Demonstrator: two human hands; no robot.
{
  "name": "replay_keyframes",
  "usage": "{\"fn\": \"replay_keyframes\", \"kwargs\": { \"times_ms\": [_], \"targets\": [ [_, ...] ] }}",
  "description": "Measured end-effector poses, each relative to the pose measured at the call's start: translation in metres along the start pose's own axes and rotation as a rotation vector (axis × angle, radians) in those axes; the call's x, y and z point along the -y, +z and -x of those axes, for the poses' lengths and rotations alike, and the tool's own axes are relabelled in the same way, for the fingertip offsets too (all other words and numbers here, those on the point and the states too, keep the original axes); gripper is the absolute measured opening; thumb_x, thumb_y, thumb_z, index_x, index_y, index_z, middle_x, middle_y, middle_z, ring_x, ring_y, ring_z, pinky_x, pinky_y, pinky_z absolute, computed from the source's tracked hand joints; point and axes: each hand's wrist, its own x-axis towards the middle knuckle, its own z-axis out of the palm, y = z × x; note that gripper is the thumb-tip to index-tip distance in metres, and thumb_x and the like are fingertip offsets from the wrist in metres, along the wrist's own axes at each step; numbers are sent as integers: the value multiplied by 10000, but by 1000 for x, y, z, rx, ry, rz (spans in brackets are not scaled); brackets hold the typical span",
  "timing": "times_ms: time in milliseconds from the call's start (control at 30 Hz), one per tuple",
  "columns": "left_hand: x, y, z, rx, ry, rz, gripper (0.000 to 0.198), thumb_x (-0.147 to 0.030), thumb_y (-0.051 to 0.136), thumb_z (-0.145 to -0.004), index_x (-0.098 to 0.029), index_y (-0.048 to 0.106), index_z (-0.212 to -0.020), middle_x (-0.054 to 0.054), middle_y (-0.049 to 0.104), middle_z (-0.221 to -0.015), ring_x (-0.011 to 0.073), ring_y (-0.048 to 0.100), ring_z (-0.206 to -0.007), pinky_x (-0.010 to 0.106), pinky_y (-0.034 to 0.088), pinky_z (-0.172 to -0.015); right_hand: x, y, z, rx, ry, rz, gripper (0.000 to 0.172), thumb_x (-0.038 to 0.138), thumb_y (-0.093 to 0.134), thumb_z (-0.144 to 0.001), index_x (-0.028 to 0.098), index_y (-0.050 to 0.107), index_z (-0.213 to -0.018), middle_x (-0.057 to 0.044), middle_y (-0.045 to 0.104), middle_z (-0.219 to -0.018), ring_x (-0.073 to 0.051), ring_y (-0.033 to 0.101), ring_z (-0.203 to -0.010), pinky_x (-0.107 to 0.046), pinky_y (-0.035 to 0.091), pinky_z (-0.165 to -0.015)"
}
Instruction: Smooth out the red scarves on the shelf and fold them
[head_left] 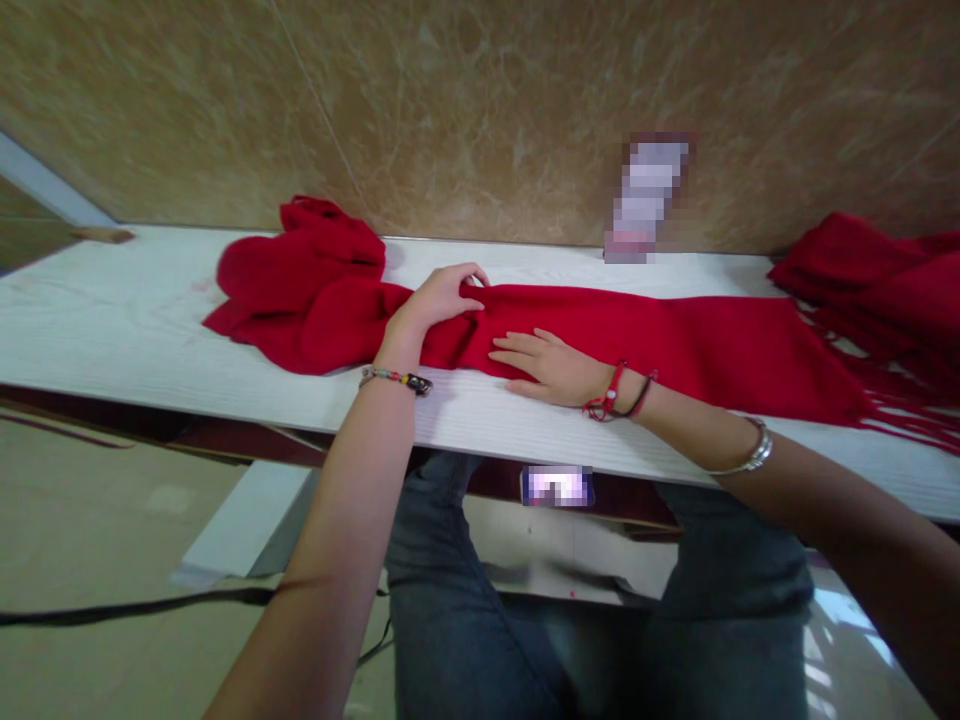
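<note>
A long red scarf (675, 345) lies stretched across the white table (112, 320), bunched in a heap at its left end and fringed at its right end. My left hand (442, 300) is curled on the scarf's far edge near the middle, fingers pinching the fabric. My right hand (547, 365) lies flat on the scarf just to the right, fingers stretched out and pointing left, pressing the cloth down.
A second pile of red fringed fabric (885, 270) sits at the table's far right. A blurred upright object (645, 200) stands against the brown marbled wall. My legs in jeans are under the table; a dark cable runs over the floor at left.
</note>
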Motion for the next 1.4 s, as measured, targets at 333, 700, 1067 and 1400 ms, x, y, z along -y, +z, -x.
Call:
{"fn": "replay_keyframes", "kwargs": {
  "times_ms": [333,700,1067,1400],
  "targets": [
    [-6,-5,-1,142,-57,104,246,-304,520,-778,-127,663,-870,8,643,-811,151,566,-804,271,434,-787,-4,1,1,-23,17,-25,481,398,365,-918,156,438,-1327,-118,403,-1407,-235,322,-1310,-484,220,-1065],
    [-31,-21,10,213,-160,238,338,-144,564,-712,-132,639,-1040,39,671,-935,155,618,-888,273,462,-834,-3,6,0,-72,-30,33,463,330,356,-926,85,473,-1301,-163,435,-1373,-238,343,-1300,-420,249,-1083],
    [-22,-38,20,412,-242,113,338,-303,583,-674,-134,679,-951,44,655,-1050,205,569,-1018,307,395,-945,-3,3,2,-166,-11,35,386,328,425,-896,185,564,-1227,-105,270,-1477,-317,145,-1365,-547,157,-1079],
    [-9,-32,15,301,-249,-88,249,-344,557,-693,-175,673,-833,1,662,-767,165,587,-785,249,451,-766,-4,4,2,-13,85,-18,474,406,337,-923,216,423,-1348,-118,207,-1499,-324,132,-1367,-565,199,-1046]
  ]
}}
